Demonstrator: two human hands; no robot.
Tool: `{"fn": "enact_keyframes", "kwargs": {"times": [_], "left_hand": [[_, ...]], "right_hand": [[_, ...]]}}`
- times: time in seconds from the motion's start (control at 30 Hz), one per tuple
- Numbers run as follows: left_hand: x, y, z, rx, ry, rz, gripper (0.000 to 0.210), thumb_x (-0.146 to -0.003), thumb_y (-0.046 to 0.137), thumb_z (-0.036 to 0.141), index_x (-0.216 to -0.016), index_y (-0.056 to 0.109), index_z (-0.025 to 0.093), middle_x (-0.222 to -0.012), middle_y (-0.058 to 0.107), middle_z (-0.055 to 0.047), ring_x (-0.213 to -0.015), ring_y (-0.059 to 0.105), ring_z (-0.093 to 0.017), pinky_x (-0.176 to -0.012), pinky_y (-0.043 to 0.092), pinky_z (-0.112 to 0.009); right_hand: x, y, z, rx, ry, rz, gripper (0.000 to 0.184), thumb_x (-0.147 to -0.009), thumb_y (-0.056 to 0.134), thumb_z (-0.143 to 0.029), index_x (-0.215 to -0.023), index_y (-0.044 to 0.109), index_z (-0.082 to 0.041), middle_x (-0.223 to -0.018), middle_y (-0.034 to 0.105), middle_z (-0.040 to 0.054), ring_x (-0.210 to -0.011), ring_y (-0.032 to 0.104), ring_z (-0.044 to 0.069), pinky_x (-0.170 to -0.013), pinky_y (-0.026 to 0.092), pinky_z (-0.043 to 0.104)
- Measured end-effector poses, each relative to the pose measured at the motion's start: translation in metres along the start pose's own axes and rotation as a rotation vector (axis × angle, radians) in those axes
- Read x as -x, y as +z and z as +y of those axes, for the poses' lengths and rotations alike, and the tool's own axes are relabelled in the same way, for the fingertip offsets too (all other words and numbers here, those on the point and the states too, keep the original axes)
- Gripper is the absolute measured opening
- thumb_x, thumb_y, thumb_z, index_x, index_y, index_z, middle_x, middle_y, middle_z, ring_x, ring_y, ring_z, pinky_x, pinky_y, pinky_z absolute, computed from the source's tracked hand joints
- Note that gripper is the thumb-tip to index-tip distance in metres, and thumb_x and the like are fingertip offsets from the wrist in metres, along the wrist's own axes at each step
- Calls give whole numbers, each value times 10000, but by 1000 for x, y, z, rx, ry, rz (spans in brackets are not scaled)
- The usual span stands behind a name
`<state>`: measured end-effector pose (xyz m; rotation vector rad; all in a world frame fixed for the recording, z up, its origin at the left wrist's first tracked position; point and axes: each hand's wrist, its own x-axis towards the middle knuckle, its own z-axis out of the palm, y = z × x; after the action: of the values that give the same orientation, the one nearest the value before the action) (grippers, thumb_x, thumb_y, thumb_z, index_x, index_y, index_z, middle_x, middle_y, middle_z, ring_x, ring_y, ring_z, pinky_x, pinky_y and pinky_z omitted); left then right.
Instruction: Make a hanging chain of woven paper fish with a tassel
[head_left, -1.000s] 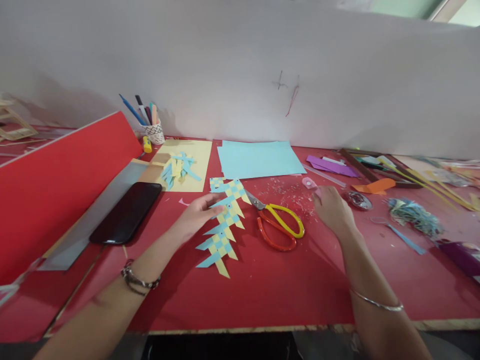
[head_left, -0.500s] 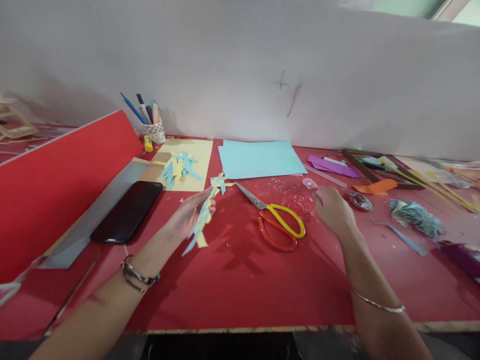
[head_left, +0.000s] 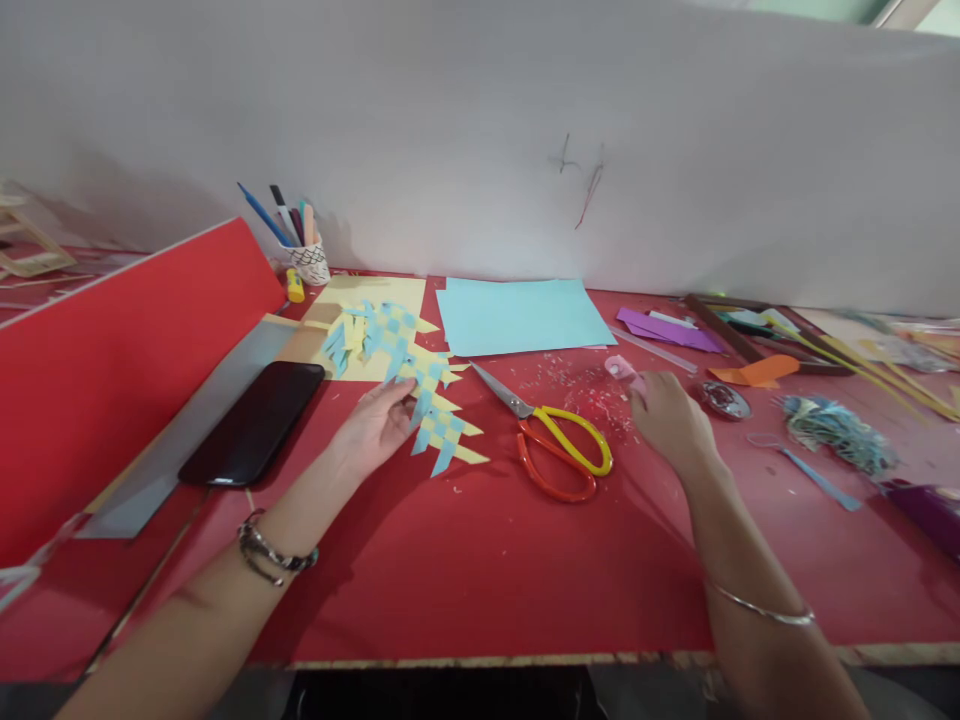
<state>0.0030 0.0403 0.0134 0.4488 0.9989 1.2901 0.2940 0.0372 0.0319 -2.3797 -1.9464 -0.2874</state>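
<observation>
My left hand (head_left: pixel 375 425) pinches a woven paper piece (head_left: pixel 427 380), made of pale blue and yellow strips with pointed ends, by its left edge. The weave is turned flat towards me and partly covers the loose strips (head_left: pixel 345 338) behind it. My right hand (head_left: pixel 671 415) is closed around a small pink tool (head_left: pixel 621 370) with a rounded end; its kind I cannot make out, and my fingers hide the rest. Between the hands, scissors (head_left: pixel 544 430) with one yellow and one red handle lie on the red table (head_left: pixel 480 560), blades slightly apart.
Light blue sheets (head_left: pixel 525 315) and a yellow sheet (head_left: pixel 315 300) lie at the back. A black phone (head_left: pixel 255 425) and a pen cup (head_left: pixel 309 262) are on the left. Purple paper (head_left: pixel 667 330), a small clear dish (head_left: pixel 724 400) and a thread bundle (head_left: pixel 836 435) lie right.
The woven paper has turned in my left hand from nearly edge-on to face me, showing its checkered surface. My right hand and the scissors stay about where they were.
</observation>
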Motion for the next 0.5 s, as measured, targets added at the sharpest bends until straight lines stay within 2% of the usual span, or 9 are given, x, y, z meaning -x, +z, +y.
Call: {"fn": "enact_keyframes", "kwargs": {"times": [0.13,0.2,0.3,0.4,0.43,0.5], "left_hand": [[1,1,3,87,13,-8,255,-819,416,35,-628,528,160,-564,610,47,-489,585,-53,-487,515,-141],[2,1,2,92,-4,-15,245,-815,432,37,-629,536,156,-536,601,46,-454,570,-52,-452,503,-135],[4,1,-2,76,-35,-28,230,-776,487,10,-600,539,148,-491,584,48,-401,542,-43,-397,468,-112],[8,3,-9,50,-71,-63,224,-745,518,-16,-585,559,135,-486,595,40,-392,539,-39,-394,460,-104],[9,3,-11,39,-85,-80,215,-741,525,-16,-588,572,127,-489,601,32,-400,545,-44,-401,466,-109],[12,4,-16,24,-106,-118,186,-726,549,-9,-594,598,114,-502,615,14,-428,564,-59,-432,486,-128]], "right_hand": [[1,0,1,18,-10,-37,265,-859,312,-232,-938,551,-151,-951,585,111,-745,584,200,-508,306,254],[0,-1,2,20,-29,-44,261,-849,331,-234,-917,572,-159,-939,602,105,-761,587,208,-544,329,263],[-1,-4,0,-29,-37,84,250,-817,351,-174,-855,597,-155,-887,629,99,-808,580,227,-659,362,301],[5,-6,-15,-296,-96,276,239,-802,351,-166,-776,588,-162,-820,641,75,-774,575,199,-714,376,301],[10,-6,-24,-433,-153,294,225,-800,359,-182,-751,578,-166,-781,640,63,-737,572,180,-693,386,281],[23,-4,-46,-700,-300,230,207,-800,379,-228,-713,559,-176,-712,630,43,-683,564,157,-649,395,253]]}}
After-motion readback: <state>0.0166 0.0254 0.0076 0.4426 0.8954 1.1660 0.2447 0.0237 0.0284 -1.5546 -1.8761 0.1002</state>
